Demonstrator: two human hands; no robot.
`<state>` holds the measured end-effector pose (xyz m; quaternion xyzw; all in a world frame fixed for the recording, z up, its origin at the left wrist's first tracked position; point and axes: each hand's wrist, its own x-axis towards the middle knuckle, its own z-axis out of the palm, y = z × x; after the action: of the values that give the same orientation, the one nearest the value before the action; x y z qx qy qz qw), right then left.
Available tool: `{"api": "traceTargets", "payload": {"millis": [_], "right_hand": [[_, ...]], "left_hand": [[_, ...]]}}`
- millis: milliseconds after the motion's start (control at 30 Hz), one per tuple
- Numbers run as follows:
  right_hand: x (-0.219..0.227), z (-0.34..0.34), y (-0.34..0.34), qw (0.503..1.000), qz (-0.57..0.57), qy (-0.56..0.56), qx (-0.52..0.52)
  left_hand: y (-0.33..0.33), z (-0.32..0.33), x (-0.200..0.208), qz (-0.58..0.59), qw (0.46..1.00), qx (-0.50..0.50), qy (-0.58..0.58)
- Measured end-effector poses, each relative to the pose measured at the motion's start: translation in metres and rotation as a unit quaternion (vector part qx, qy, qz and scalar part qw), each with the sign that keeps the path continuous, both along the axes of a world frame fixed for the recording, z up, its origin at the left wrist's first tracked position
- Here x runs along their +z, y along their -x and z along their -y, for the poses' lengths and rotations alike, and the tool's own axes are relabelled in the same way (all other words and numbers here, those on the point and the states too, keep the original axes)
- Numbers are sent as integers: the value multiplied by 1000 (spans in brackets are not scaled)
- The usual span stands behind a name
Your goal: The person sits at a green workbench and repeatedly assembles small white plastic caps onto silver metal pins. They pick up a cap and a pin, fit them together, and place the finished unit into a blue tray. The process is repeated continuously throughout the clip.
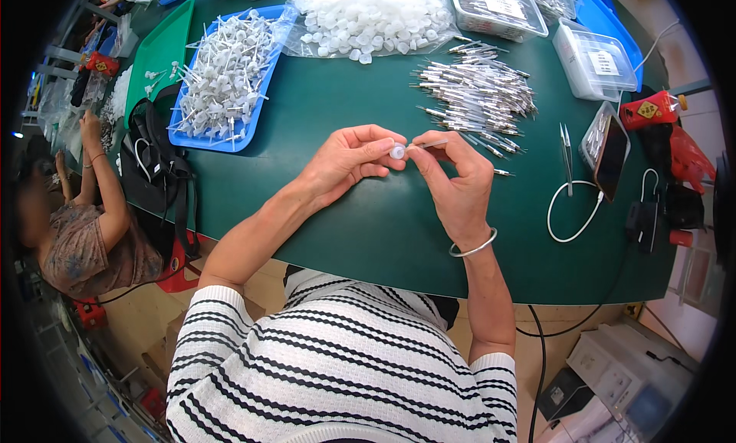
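Note:
Both my hands meet over the green table. My left hand (359,153) pinches a small round white plastic cap (397,151) between thumb and fingertips. In my right hand (458,171) is a thin pale stick-like part (434,143), pinched by thumb and forefinger; its near end is at the cap, and whether it sits inside cannot be seen. Beyond my right hand lies a pile of slim metal-and-clear rods (479,94). Ahead is a heap of loose white caps (376,29) on a plastic bag. A blue tray (244,142) at the left holds many caps with stems attached.
Tweezers (566,158) and a phone (611,158) with a white cable lie at the right. Clear plastic boxes (594,63) stand at the back right. A black bag (153,163) and green tray (172,41) are at the left, beside a co-worker (100,228).

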<state>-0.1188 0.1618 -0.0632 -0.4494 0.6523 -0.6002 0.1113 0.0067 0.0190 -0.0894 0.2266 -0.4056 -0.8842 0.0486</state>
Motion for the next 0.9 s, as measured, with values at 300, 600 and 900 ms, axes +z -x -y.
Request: {"api": "traceTargets", "payload": {"millis": [300, 600, 900], "right_hand": [[-1, 0, -1, 1000, 5, 6, -5], [0, 0, 1, 1000, -15, 8, 2], [-1, 0, 2, 999, -39, 7, 8]], "left_hand": [[0, 0, 1, 4, 1000, -8, 5], [-1, 1, 3, 13, 1000, -11, 19], [-1, 3, 0, 8, 1000, -16, 20]]}}
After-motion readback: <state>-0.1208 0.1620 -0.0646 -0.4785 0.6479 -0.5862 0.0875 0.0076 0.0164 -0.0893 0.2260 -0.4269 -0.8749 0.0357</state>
